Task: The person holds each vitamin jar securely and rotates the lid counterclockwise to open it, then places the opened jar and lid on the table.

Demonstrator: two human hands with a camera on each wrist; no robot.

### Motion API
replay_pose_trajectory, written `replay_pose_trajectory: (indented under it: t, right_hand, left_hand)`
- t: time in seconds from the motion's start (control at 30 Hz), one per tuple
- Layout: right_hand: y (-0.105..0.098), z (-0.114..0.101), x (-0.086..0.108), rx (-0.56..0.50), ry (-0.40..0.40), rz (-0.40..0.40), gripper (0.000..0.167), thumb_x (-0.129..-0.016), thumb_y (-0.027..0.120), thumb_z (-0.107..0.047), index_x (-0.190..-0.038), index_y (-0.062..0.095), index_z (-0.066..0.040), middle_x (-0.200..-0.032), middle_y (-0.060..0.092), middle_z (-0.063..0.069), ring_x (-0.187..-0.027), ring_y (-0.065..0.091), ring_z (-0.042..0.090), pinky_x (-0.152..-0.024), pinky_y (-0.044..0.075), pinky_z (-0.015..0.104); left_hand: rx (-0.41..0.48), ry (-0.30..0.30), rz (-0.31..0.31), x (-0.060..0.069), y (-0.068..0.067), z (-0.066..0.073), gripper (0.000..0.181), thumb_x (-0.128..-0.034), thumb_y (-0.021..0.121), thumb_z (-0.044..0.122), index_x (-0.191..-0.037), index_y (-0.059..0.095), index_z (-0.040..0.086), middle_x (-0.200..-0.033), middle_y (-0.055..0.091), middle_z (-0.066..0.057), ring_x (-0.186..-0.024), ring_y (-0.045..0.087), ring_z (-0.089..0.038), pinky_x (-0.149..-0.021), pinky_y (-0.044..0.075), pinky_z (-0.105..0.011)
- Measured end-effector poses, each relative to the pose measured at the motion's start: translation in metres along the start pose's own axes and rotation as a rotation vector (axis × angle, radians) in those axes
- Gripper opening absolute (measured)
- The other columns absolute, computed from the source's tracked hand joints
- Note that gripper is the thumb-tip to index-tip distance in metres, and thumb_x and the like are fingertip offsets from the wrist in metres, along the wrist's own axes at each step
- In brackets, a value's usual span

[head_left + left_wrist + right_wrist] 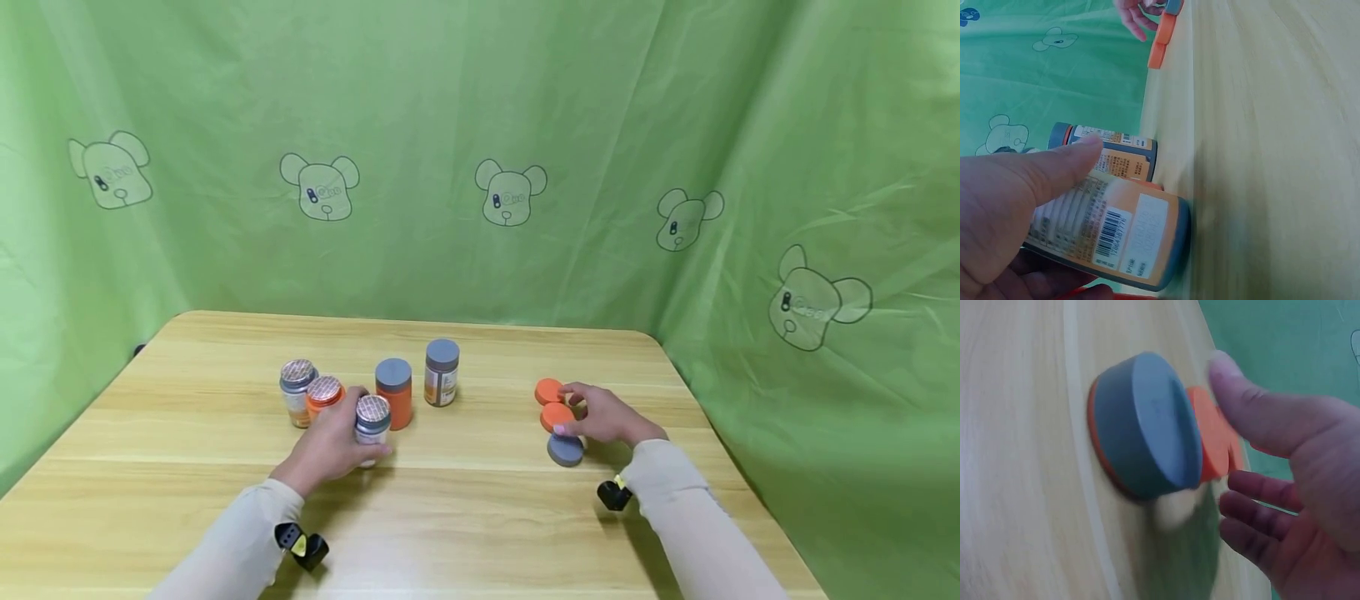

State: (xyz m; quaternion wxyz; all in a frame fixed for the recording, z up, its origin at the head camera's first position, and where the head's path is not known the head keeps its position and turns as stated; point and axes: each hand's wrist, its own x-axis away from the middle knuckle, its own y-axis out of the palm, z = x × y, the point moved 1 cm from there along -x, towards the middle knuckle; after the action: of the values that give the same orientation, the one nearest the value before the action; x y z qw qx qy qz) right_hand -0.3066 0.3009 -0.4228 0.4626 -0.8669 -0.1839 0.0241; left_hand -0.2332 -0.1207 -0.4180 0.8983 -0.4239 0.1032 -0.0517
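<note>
The left hand (335,443) grips an uncapped grey bottle (372,419) with a foil seal; its barcode label shows on the bottle (1110,231) in the left wrist view, thumb along the side. Just left of that hand are an orange bottle (325,392) and a grey one (297,390), both foil-topped. The right hand (606,415) is beside three lids: two orange ones (550,392) (557,416) and a grey one (565,450) nearest the front. In the right wrist view the fingers of the right hand (1297,481) are apart from the grey lid (1147,425).
A capped orange bottle (395,396) stands right of the left hand, with a capped grey bottle (442,375) behind it to the right. The wooden table (465,517) meets a green curtain (420,250) at the back and right.
</note>
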Motion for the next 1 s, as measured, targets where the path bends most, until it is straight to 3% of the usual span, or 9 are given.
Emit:
replay_pose_trajectory:
  t: [0.23, 0.4, 0.53, 0.7, 0.8, 0.87, 1.0]
  right_hand:
    - [0.004, -0.027, -0.008, 0.042, -0.072, 0.164, 0.055, -0.090, 0.071, -0.026, -0.133, 0.050, 0.001, -0.115, 0.057, 0.022, -0.084, 0.058, 0.025, -0.072, 0.048, 0.039]
    - [0.017, -0.058, -0.019, 0.065, -0.129, 0.215, 0.050, -0.089, 0.071, -0.022, -0.132, 0.052, -0.002, -0.115, 0.059, 0.020, -0.091, 0.058, 0.027, -0.079, 0.048, 0.043]
    - [0.028, -0.080, -0.032, 0.054, -0.162, 0.232, 0.055, -0.089, 0.071, -0.023, -0.136, 0.048, -0.006, -0.119, 0.059, 0.017, -0.090, 0.058, 0.025, -0.077, 0.049, 0.041]
    - [0.040, -0.103, -0.045, 0.018, -0.178, 0.236, 0.066, -0.089, 0.071, -0.024, -0.145, 0.039, -0.012, -0.132, 0.052, 0.018, -0.096, 0.059, 0.029, -0.081, 0.049, 0.042]
    - [0.047, -0.117, -0.053, -0.003, -0.190, 0.235, 0.071, -0.089, 0.071, -0.024, -0.149, 0.034, -0.017, -0.139, 0.047, 0.018, -0.101, 0.059, 0.031, -0.083, 0.049, 0.043]
    - [0.051, -0.125, -0.058, -0.007, -0.198, 0.235, 0.073, -0.089, 0.071, -0.023, -0.150, 0.032, -0.020, -0.142, 0.043, 0.018, -0.103, 0.059, 0.033, -0.083, 0.049, 0.044]
    - [0.058, -0.137, -0.064, 0.018, -0.205, 0.224, 0.078, -0.088, 0.073, -0.024, -0.152, 0.029, -0.024, -0.147, 0.038, 0.015, -0.109, 0.057, 0.034, -0.086, 0.049, 0.045]
  left_hand:
    - [0.013, 0.049, 0.054, 0.000, -0.006, 0.010, 0.083, -0.0760, 0.084, 0.030, -0.138, 0.038, -0.002, -0.125, 0.056, -0.024, -0.109, 0.059, -0.035, -0.090, 0.048, -0.050]
    - [-0.010, 0.117, 0.125, 0.001, -0.011, 0.020, 0.079, -0.0793, 0.082, 0.028, -0.138, 0.039, -0.004, -0.132, 0.051, -0.025, -0.119, 0.051, -0.039, -0.095, 0.043, -0.052]
    - [-0.029, 0.208, 0.213, 0.002, -0.015, 0.036, 0.076, -0.0792, 0.082, 0.026, -0.135, 0.040, -0.005, -0.132, 0.050, -0.025, -0.122, 0.049, -0.039, -0.099, 0.041, -0.052]
    - [-0.007, 0.342, 0.273, 0.006, -0.014, 0.062, 0.069, -0.0795, 0.081, 0.021, -0.131, 0.043, -0.005, -0.124, 0.053, -0.024, -0.111, 0.056, -0.037, -0.093, 0.046, -0.049]
    - [0.015, 0.388, 0.257, 0.010, -0.006, 0.072, 0.066, -0.0804, 0.080, 0.021, -0.129, 0.045, -0.007, -0.121, 0.056, -0.023, -0.109, 0.057, -0.037, -0.092, 0.047, -0.048]
    - [0.043, 0.390, 0.203, 0.013, 0.002, 0.075, 0.066, -0.0806, 0.079, 0.022, -0.129, 0.046, -0.008, -0.121, 0.057, -0.024, -0.110, 0.057, -0.037, -0.093, 0.046, -0.049]
    - [0.096, 0.297, 0.037, 0.017, 0.019, 0.073, 0.067, -0.0828, 0.077, 0.026, -0.132, 0.044, -0.004, -0.124, 0.057, -0.021, -0.112, 0.057, -0.035, -0.094, 0.045, -0.047]
